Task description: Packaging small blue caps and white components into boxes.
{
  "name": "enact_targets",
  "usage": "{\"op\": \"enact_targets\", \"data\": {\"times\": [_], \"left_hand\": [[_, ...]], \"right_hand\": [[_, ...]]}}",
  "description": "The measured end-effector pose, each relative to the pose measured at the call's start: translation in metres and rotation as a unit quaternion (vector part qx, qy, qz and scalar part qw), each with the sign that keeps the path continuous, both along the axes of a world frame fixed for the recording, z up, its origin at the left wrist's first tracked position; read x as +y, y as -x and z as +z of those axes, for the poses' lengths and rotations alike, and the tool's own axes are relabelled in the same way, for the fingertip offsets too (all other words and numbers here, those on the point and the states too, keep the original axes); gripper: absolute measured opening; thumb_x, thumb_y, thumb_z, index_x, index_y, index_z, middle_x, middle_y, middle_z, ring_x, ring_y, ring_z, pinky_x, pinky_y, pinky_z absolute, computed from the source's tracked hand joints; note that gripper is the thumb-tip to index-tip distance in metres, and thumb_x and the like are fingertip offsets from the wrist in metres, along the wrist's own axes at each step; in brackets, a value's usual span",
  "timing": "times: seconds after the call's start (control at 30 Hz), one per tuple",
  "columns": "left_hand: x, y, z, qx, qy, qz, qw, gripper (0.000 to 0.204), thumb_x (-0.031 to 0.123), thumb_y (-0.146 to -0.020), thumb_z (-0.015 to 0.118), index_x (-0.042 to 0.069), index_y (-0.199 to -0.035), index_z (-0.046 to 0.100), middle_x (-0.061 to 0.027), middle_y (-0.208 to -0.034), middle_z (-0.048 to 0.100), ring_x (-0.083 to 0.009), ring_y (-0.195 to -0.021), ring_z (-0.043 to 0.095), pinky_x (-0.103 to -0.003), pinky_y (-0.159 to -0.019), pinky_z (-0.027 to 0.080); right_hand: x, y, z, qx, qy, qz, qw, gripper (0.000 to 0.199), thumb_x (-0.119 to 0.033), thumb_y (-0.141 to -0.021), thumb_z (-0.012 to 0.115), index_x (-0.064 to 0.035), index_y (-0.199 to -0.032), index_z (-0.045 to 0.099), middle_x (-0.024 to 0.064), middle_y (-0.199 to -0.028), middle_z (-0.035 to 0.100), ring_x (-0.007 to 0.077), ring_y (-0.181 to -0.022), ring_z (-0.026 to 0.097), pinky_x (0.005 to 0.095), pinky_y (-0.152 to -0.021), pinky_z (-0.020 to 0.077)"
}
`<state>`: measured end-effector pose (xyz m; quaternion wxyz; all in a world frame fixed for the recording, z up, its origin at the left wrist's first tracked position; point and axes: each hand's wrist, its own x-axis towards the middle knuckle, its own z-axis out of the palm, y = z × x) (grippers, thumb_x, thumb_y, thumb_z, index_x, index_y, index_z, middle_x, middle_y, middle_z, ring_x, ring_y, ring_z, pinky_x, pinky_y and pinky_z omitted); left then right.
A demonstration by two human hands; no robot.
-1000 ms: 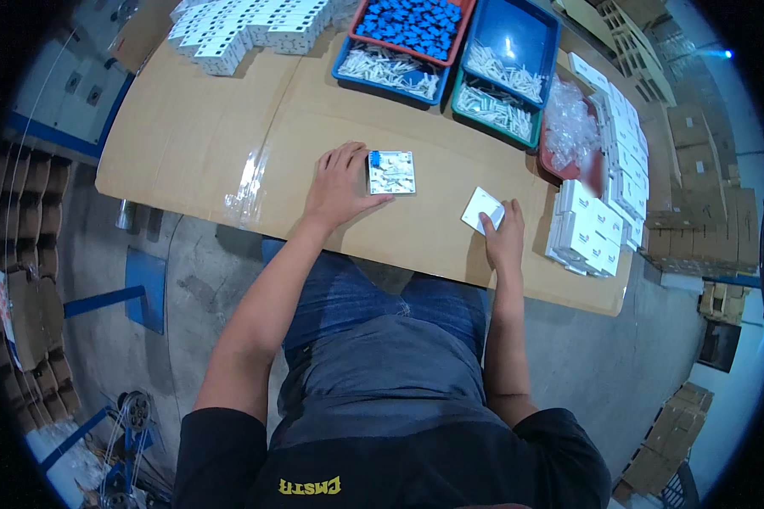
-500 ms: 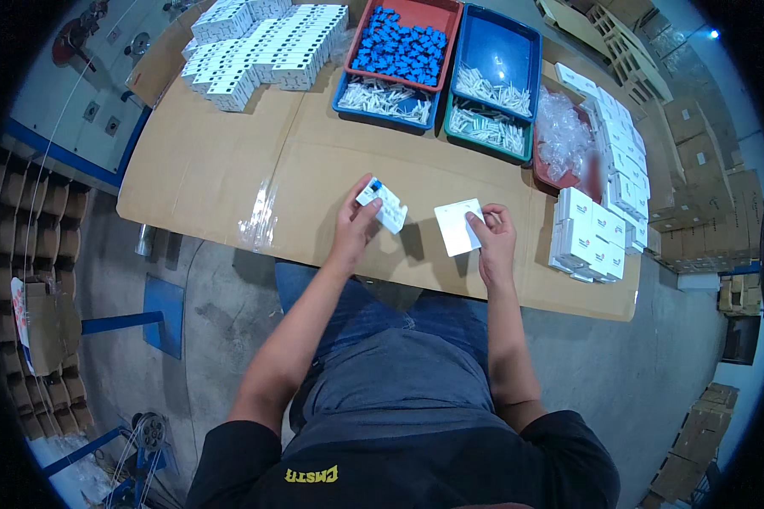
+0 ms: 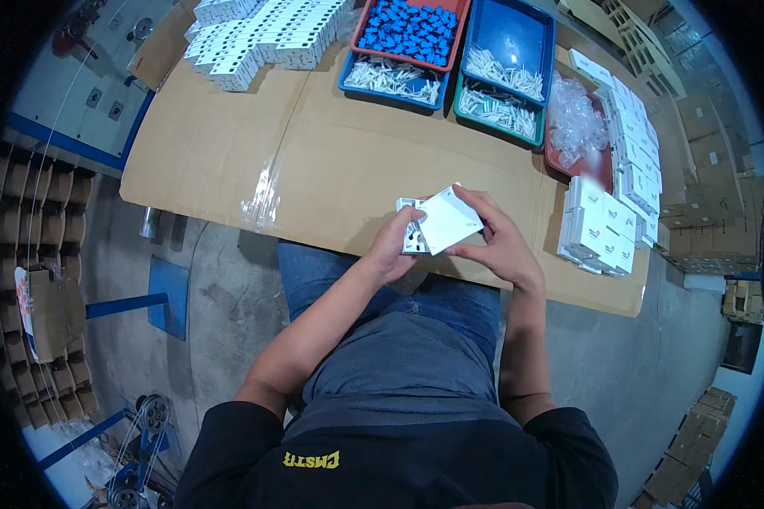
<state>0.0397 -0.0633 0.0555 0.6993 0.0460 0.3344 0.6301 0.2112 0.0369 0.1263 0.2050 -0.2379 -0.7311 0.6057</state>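
Note:
Near the front edge of the cardboard tabletop, my two hands are brought together over two white pieces. My left hand (image 3: 390, 243) grips a small white plastic housing (image 3: 414, 241) with dark openings. Held by its edges in my right hand (image 3: 509, 244) is a flat, square white cover plate (image 3: 451, 222), tilted and overlapping the housing's right side. My left thumb lies near where the pieces meet. Whether they are joined I cannot tell, since the plate hides part of the housing.
At the far left, white housings (image 3: 267, 38) stand in stacked rows. Farther back are a red tray (image 3: 460, 47) of blue parts, blue (image 3: 550, 51) and green trays (image 3: 530, 146) with white pins, and a red tray (image 3: 560, 172) of clear bags. Stacked white units (image 3: 598, 229) line the right.
My hands have come together from apart. The housing moved right and turned, and the cover plate shifted slightly left to overlap it. My view has shifted slightly.

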Motion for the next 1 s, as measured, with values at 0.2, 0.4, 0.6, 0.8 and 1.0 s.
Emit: {"op": "enact_targets", "data": {"times": [0.2,0.4,0.6,0.8,1.0], "left_hand": [[-0.005,0.002,0.002,-0.101,0.005,-0.032,0.994,0.056,0.028,-0.095,0.053,0.003,-0.144,0.045,-0.0142,-0.132,0.063,-0.0269,-0.12,0.065,-0.044,-0.101,0.053],[-0.006,0.004,0.013,-0.123,-0.069,-0.027,0.99,0.059,0.04,-0.099,0.049,0.004,-0.146,0.05,-0.016,-0.134,0.063,-0.0306,-0.118,0.066,-0.047,-0.101,0.054],[-0.006,0.007,0.002,-0.168,-0.091,-0.058,0.98,0.076,0.061,-0.101,0.038,0.004,-0.15,0.046,-0.021,-0.134,0.063,-0.0358,-0.109,0.069,-0.055,-0.093,0.057],[-0.009,0.011,0.0,-0.16,-0.052,-0.035,0.985,0.081,0.065,-0.1,0.03,0.005,-0.152,0.045,-0.02,-0.132,0.064,-0.0345,-0.11,0.069,-0.054,-0.093,0.057],[-0.01,0.013,-0.004,-0.139,-0.042,-0.043,0.988,0.078,0.062,-0.101,0.03,0.006,-0.152,0.046,-0.0175,-0.131,0.065,-0.0332,-0.111,0.068,-0.054,-0.093,0.056]], "right_hand": [[0.004,-0.006,-0.006,-0.022,-0.11,0.013,0.994,0.053,-0.017,-0.063,0.096,-0.0121,-0.112,0.076,0.0078,-0.13,0.051,0.0203,-0.111,0.054,0.0303,-0.097,0.0443],[0.011,0.005,-0.027,0.109,-0.234,-0.099,0.961,0.028,-0.024,-0.082,0.086,-0.0106,-0.102,0.07,0.0088,-0.127,0.059,0.0251,-0.117,0.059,0.0374,-0.1,0.0475],[0.013,0.02,-0.027,0.243,0.247,-0.278,0.896,0.028,-0.034,-0.107,0.057,-0.0126,-0.125,0.054,0.0073,-0.106,0.066,0.0194,-0.093,0.066,0.0329,-0.08,0.0541],[0.021,0.018,-0.041,0.218,0.506,-0.199,0.81,0.044,-0.047,-0.1,0.065,-0.0098,-0.123,0.056,0.0075,-0.098,0.062,0.0125,-0.074,0.057,0.0251,-0.059,0.044],[0.014,0.015,-0.043,0.278,0.585,-0.097,0.756,0.045,-0.044,-0.099,0.066,-0.0059,-0.122,0.057,0.0126,-0.103,0.06,0.0142,-0.076,0.054,0.0244,-0.056,0.0423]]}}
